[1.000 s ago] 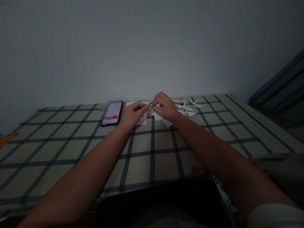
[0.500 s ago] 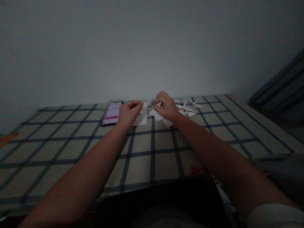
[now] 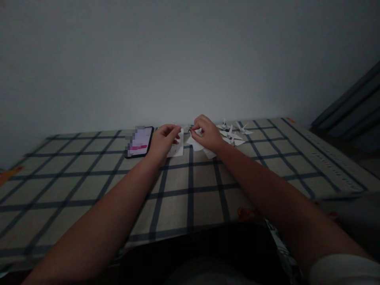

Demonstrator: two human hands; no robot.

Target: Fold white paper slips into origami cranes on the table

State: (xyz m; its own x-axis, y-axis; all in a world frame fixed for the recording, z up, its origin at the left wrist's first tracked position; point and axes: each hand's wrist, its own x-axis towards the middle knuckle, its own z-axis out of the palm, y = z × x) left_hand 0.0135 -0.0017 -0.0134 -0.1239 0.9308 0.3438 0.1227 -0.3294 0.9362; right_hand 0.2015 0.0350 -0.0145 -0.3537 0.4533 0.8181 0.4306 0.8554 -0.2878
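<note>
My right hand [image 3: 207, 133] pinches a small piece of folded white paper [image 3: 187, 128], thumb against forefinger. Just left of it, my left hand [image 3: 165, 136] is closed too, its thumb and forefinger meeting close to the folded paper. Whatever sits between those left fingertips is too dim and small to make out. Under the left fingers lies a flat white sheet [image 3: 179, 149] with faint marks. Loose white paper pieces [image 3: 209, 153] lie under the right hand, which partly hides them. Several folded white paper cranes [image 3: 232, 136] stand just to its right.
A phone [image 3: 141, 140] with a lit screen lies left of the left hand. The table bears a checked cloth [image 3: 178, 206] and meets a plain wall [image 3: 190, 59] at the back. Dark striped fabric [image 3: 353, 107] hangs at the far right.
My left hand has shifted slightly to the right, its fingertips closer to the right hand. The right hand stays nearly still. The phone's screen shows a different picture.
</note>
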